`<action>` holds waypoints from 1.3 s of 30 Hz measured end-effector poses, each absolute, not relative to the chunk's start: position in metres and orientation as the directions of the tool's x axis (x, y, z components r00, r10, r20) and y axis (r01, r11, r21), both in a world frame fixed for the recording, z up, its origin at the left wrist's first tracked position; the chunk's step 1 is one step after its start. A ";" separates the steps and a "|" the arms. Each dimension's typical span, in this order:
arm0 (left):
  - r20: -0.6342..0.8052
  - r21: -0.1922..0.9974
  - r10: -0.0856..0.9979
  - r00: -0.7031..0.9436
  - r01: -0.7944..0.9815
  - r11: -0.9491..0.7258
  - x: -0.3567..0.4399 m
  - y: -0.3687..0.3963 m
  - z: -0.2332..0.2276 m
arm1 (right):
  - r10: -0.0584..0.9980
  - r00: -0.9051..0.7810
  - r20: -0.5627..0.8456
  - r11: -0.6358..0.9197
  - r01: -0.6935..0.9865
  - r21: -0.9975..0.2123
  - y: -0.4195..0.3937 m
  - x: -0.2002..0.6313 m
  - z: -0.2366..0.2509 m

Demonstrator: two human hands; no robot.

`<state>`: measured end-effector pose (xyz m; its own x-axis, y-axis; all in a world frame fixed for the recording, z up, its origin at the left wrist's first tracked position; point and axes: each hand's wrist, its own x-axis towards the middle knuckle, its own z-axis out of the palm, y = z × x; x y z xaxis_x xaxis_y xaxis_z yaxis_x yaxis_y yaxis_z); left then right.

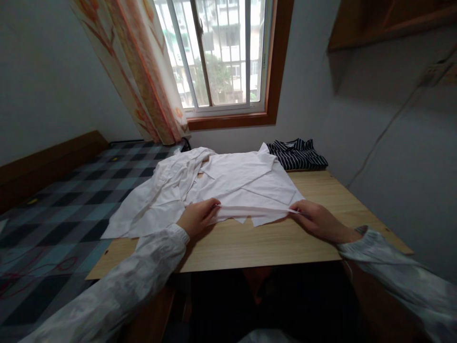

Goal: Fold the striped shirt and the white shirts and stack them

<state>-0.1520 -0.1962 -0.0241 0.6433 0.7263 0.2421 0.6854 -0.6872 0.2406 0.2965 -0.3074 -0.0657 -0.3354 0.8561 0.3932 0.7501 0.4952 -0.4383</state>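
Evidently, the white cotton shirt's (243, 183) near hem was pinched by the left hand (196, 218) and right hand (314, 220), fingers clamped; uneven tension could have skewed the fold.

The shirt (235, 183) in the middle is white. Behind it lies a dark blue top (298, 153) with thin white stripes. The table (321, 238) is light brown. On the left, the bed cover (60, 209) has blue and black squares. The curtain (143, 71) is orange and cream.

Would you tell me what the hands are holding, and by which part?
Both hands, left hand and right hand, pinch the white shirt along its near edge.
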 end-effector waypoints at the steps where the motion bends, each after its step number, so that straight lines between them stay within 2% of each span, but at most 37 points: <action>1: 0.256 0.224 0.741 0.621 0.707 -0.671 -0.152 -0.195 -0.024 | 0.873 -0.300 0.384 0.464 0.753 -0.467 -0.306 0.296 -0.065; 4: 0.304 0.103 0.706 0.640 0.715 -0.692 -0.158 -0.192 -0.026 | 0.890 -0.253 0.380 0.428 0.754 -0.499 -0.302 0.298 -0.066; 8: 0.323 -0.065 0.534 0.782 0.581 -0.811 -0.175 -0.186 -0.027 | 0.882 -0.246 0.402 0.427 0.779 -0.459 -0.297 0.300 -0.070; 13: 0.212 -0.094 0.325 0.922 0.350 -0.932 -0.185 -0.185 -0.021 | 0.876 -0.240 0.418 0.410 0.828 -0.383 -0.292 0.300 -0.074; 17: 0.139 -0.070 0.258 0.956 0.269 -0.961 -0.182 -0.189 -0.017 | 0.887 -0.199 0.416 0.362 0.860 -0.359 -0.285 0.299 -0.074; 20: 0.095 -0.017 0.311 0.946 0.314 -0.949 -0.182 -0.186 -0.015 | 0.901 -0.187 0.392 0.338 0.868 -0.363 -0.281 0.299 -0.075; 22: 0.088 0.049 0.385 0.919 0.382 -0.923 -0.183 -0.182 -0.014 | 0.908 -0.198 0.370 0.333 0.877 -0.346 -0.280 0.300 -0.076; 27: 0.184 0.348 0.686 0.704 0.606 -0.716 -0.176 -0.178 -0.018 | 0.895 -0.227 0.383 0.348 0.893 -0.284 -0.278 0.301 -0.078; 29: 0.198 0.415 0.757 0.622 0.647 -0.640 -0.169 -0.178 -0.021 | 0.867 -0.283 0.410 0.399 0.887 -0.232 -0.278 0.299 -0.077; 33: 0.195 0.349 0.766 0.612 0.687 -0.638 -0.160 -0.177 -0.026 | 0.775 -0.443 0.450 0.549 0.824 -0.135 -0.278 0.290 -0.068; 37: 0.150 0.245 0.674 0.723 0.633 -0.734 -0.162 -0.176 -0.026 | 0.761 -0.478 0.439 0.590 0.791 -0.162 -0.281 0.283 -0.060; 39: 0.169 0.210 0.693 0.701 0.661 -0.720 -0.164 -0.176 -0.026 | 0.772 -0.477 0.419 0.584 0.792 -0.175 -0.282 0.283 -0.059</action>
